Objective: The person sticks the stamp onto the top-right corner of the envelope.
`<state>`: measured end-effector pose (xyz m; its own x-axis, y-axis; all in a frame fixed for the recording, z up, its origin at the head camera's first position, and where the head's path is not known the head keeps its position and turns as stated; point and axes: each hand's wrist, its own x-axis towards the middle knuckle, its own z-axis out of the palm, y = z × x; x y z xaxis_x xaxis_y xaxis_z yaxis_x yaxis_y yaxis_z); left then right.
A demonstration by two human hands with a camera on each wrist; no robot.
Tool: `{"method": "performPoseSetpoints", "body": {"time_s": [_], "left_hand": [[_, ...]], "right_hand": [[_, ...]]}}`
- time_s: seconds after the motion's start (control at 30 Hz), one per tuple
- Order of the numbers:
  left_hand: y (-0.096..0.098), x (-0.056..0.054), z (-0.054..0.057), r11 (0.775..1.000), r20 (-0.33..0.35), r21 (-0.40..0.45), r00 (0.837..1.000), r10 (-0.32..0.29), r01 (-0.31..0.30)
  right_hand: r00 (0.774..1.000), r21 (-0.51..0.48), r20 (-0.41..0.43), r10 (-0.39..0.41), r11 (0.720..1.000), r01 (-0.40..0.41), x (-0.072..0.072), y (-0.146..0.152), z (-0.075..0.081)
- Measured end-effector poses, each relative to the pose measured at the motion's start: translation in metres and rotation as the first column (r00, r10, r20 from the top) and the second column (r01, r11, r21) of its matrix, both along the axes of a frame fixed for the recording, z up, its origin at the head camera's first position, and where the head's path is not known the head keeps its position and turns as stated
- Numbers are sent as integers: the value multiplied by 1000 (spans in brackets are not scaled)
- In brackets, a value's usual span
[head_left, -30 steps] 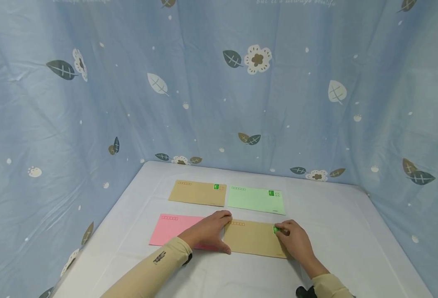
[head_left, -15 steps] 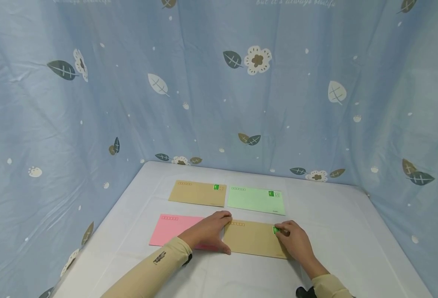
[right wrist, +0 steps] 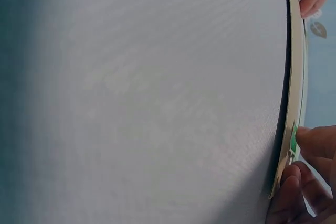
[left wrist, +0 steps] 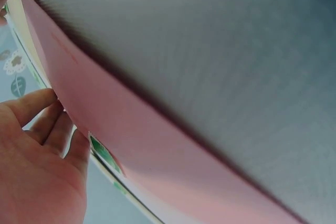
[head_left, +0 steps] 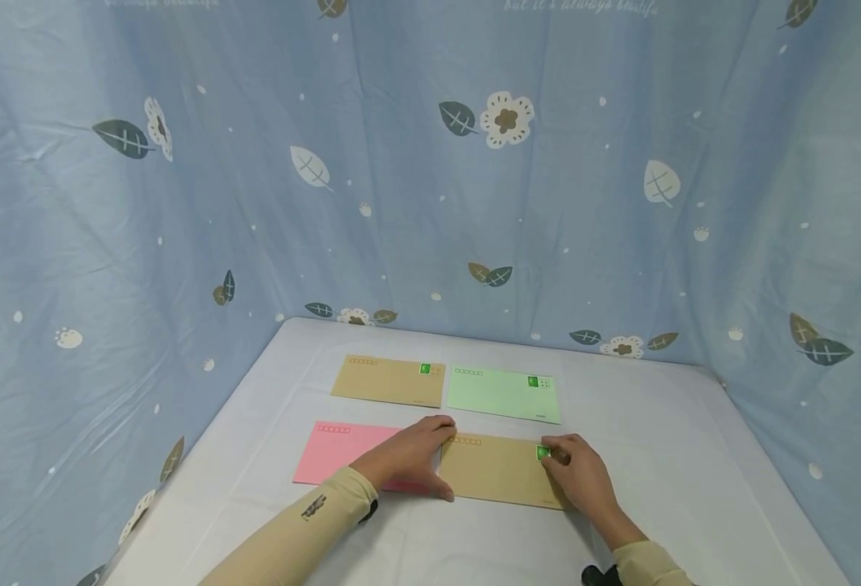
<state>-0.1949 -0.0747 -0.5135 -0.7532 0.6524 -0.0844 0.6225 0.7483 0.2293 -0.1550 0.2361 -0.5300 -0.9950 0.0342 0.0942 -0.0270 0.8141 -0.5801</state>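
A brown envelope (head_left: 500, 472) lies flat at the front of the table. At its upper right corner is a small green stamp (head_left: 543, 452), whose right edge my right hand (head_left: 580, 474) pinches with curled thumb and forefinger. In the right wrist view the fingertip meets the stamp (right wrist: 293, 139) at the envelope's edge. My left hand (head_left: 410, 457) spreads over the right part of a pink envelope (head_left: 343, 452), its fingertips and thumb at the brown envelope's left edge. Another green stamp (left wrist: 105, 154) shows on the pink envelope in the left wrist view.
Farther back lie a second brown envelope (head_left: 386, 382) and a light green envelope (head_left: 504, 396), each with a green stamp at upper right. A white cloth (head_left: 635, 423) covers the table. Blue patterned curtains (head_left: 401, 203) stand behind and at both sides.
My right fingertips have shifted very slightly at the stamp, and a little more of it shows. The left hand and the envelopes stay where they were.
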Motion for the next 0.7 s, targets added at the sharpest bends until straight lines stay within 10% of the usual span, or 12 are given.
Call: {"method": "performPoseSetpoints", "body": {"time_s": [0.7], "left_hand": [[0,1,1,1000,3,20,1000,1,-1]], "right_hand": [[1000,14,-1,-11,1000,11,10,-4,1]]}}
